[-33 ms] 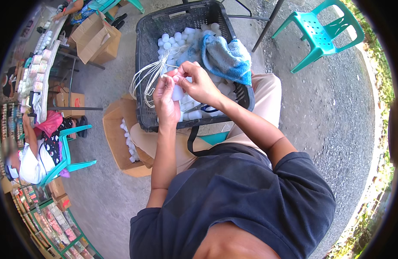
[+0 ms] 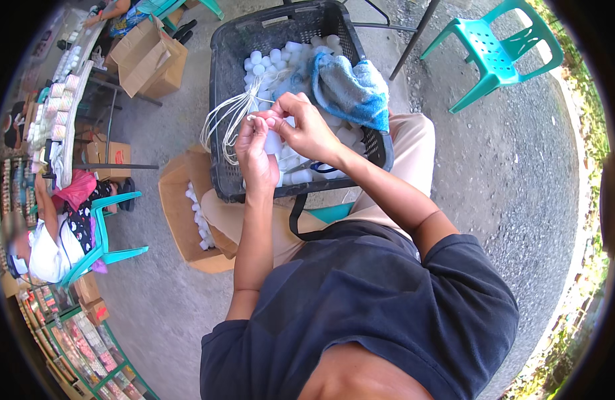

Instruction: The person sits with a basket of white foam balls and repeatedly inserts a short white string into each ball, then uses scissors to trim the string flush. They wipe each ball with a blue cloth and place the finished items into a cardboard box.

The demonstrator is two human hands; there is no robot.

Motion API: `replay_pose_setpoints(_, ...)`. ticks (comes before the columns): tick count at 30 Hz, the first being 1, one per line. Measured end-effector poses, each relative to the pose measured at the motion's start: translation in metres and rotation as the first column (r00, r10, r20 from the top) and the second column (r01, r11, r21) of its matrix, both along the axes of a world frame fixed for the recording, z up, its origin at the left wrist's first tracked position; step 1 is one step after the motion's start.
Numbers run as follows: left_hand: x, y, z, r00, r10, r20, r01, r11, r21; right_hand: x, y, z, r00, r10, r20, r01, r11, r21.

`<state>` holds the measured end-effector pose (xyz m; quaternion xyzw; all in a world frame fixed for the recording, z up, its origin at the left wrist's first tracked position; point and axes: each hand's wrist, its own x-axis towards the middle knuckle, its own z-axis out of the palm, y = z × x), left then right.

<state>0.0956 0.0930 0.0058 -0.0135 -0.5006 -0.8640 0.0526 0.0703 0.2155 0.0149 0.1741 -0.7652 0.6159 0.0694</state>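
Note:
Over a black plastic crate (image 2: 217, 73) my two hands meet, fingertips pinched together. My left hand (image 2: 256, 157) is closed on a thin white cord (image 2: 252, 118), whose end shows at the fingertips. My right hand (image 2: 304, 127) pinches at the same spot; the exact grip is partly hidden by its fingers. Just below the fingers is a white cylinder (image 2: 273, 143), apparently like the many others (image 2: 275, 60) that fill the crate; whether it hangs from the cord I cannot tell. A loose bundle of white cords (image 2: 234, 110) drapes over the crate's left rim.
A blue and grey towel (image 2: 347, 90) lies over the crate's right side. By my left leg stands a cardboard box (image 2: 177, 220) with white pieces inside. A green plastic chair (image 2: 494, 57) is at the far right. Two people sit at a long table (image 2: 71, 127) on the left.
My fingertips have shifted very slightly, and a little more of the white cord's end shows. Everything else stays in place.

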Motion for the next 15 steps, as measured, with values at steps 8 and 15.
replay_pose_setpoints(8,-0.02,-0.014,0.006,0.976,0.188,-0.11,-0.175,0.978,0.115,-0.002,0.005,-0.001,0.979,0.172,0.111,-0.17,0.985,-0.022)
replay_pose_setpoints(15,-0.009,-0.008,0.006,0.993,-0.084,-0.085,0.08,0.995,-0.052,0.0,0.002,0.001,0.993,0.114,-0.034,-0.11,0.988,0.112)
